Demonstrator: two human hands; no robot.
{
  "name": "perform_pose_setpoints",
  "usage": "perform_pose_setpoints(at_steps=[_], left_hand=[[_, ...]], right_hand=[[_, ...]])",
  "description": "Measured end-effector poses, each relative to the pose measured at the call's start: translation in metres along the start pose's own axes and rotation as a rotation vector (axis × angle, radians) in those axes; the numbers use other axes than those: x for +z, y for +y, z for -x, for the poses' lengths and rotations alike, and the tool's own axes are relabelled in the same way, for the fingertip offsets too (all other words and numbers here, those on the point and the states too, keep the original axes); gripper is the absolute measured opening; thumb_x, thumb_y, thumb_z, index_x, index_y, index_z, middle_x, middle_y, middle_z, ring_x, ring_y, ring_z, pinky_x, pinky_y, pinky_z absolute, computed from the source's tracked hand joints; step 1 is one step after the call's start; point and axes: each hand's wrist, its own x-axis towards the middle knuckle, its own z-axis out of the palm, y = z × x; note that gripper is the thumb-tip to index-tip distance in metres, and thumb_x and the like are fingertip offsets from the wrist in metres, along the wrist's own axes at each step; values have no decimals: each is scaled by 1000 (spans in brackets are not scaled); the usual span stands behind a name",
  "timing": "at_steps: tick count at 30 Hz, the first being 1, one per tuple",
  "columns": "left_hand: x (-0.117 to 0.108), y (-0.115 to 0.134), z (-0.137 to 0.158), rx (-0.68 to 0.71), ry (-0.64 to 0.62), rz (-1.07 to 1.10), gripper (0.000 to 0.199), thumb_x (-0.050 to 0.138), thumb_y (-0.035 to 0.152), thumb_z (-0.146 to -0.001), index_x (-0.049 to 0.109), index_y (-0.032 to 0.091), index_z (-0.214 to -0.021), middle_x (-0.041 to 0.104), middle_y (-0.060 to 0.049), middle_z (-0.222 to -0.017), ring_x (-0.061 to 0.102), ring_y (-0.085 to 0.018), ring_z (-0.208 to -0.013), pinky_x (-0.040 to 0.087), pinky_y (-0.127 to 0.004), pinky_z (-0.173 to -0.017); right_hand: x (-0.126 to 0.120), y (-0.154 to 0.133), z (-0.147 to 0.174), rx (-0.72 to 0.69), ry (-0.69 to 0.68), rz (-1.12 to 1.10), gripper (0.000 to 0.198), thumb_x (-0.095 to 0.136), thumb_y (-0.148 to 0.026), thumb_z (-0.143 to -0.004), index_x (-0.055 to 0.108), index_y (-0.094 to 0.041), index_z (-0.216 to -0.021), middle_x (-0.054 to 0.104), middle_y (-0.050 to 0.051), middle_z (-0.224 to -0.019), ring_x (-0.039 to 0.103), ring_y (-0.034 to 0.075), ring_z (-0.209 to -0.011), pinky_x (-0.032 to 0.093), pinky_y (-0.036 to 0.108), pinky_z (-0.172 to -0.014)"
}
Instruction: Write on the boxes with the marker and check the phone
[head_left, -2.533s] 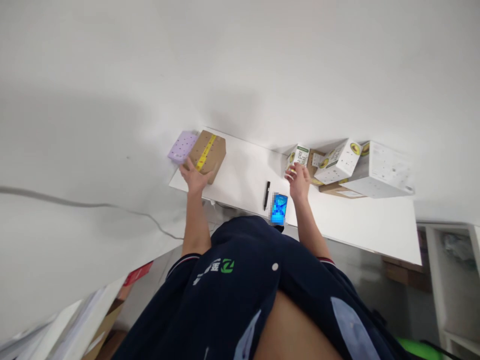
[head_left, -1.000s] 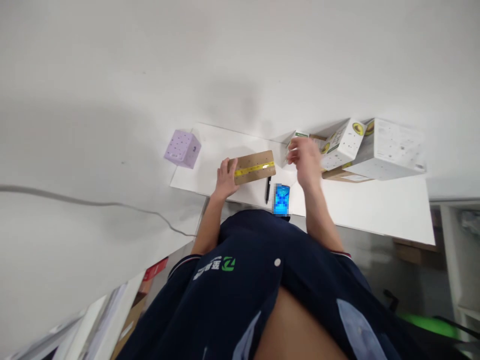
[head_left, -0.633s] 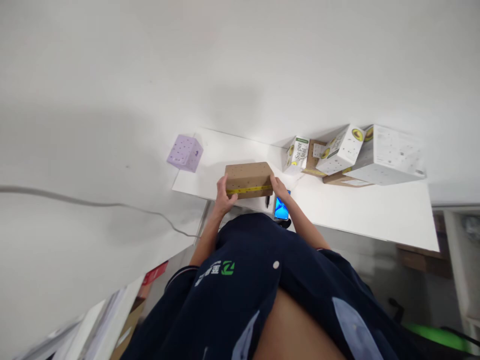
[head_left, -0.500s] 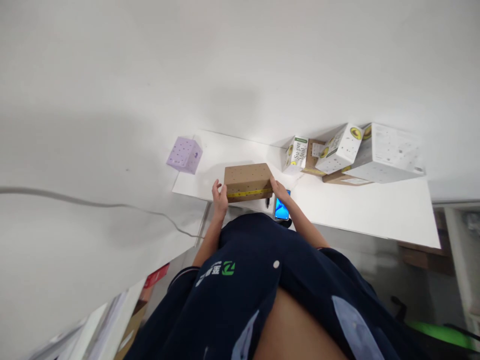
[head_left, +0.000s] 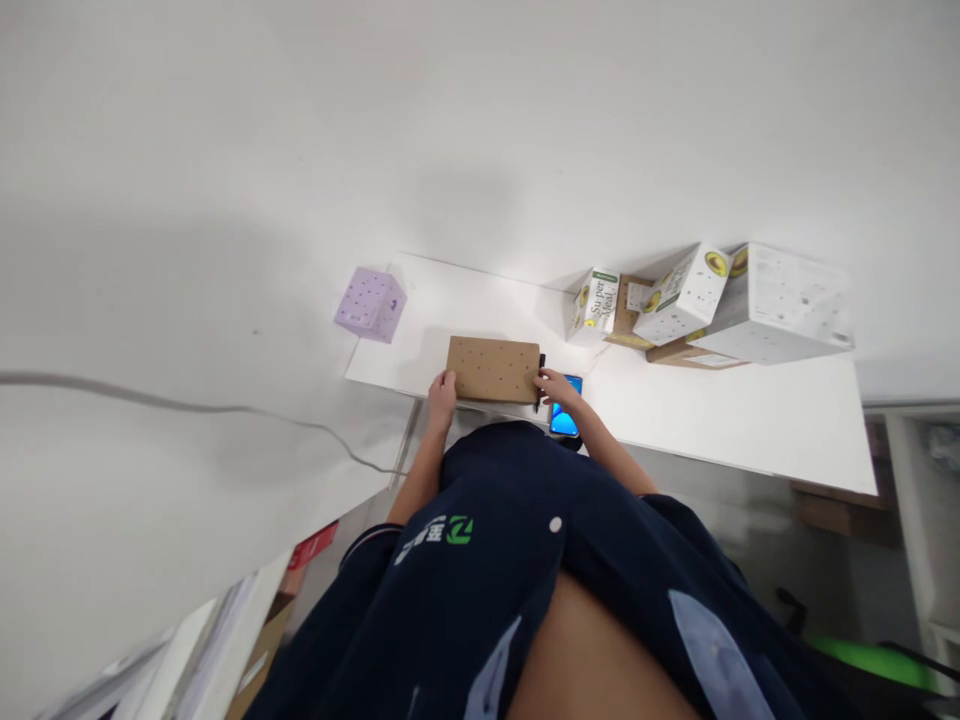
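Near the front edge of the white table, a brown cardboard box sits between two closed grips — the left hand on its left end, the right hand on its right, above a smartphone and black pen. Positioning seems in hand; any shift calls for level, even pressure.

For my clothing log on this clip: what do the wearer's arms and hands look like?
The left hand and right hand are bare, with no gloves, and no watch shows. The forearms are uncovered below short navy sleeves. The left cuff carries a thin pale trim line. Rings are too small to judge.
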Motion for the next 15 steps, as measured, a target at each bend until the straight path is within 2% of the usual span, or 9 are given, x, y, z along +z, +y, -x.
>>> perform_pose_setpoints(at_steps=[2, 5, 11, 13, 15], left_hand=[[0, 0, -1, 4, -4, -15, 34, 49, 34, -84, 69, 18, -107, 71, -10, -112, 63, -27, -112, 46, -44, -104], [2, 1, -5, 24, -7, 6, 40, 49, 28, -81, 65, 19, -116, 70, -8, -117, 63, -24, -111, 48, -39, -103], [5, 0, -7, 96, 58, -43, 48, 52, 19, -73, 61, 20, -121, 67, -8, -121, 60, -23, -116, 47, -41, -104], [4, -4, -6, 89, 62, -82, 48, 51, 19, -72, 62, 19, -119, 67, -10, -119, 60, -26, -116, 46, -44, -106], [2, -9, -5, 99, 25, -96, 47, 48, 20, -73, 64, 17, -117, 67, -12, -118, 59, -28, -116, 44, -49, -106]], right_hand=[[3, 1, -2, -8, 24, -14, 29, 55, -20, -80, 65, -19, -108, 70, 3, -88, 58, 10, -61, 46, 20, -55], [3, 0, -5, -27, 43, -39, 35, 53, -18, -78, 64, -18, -112, 70, 3, -86, 58, 11, -62, 48, 22, -59], [0, -5, -11, -239, 181, -84, 50, 50, -14, -68, 63, -21, -116, 69, 6, -118, 64, 18, -99, 53, 28, -78], [-1, -4, -10, -213, 181, -59, 49, 50, -15, -67, 65, -21, -113, 68, 6, -120, 62, 20, -106, 53, 30, -82], [-2, -2, -8, -148, 159, -48, 45, 50, -15, -67, 68, -21, -108, 70, 6, -116, 62, 20, -104, 52, 31, -82]])
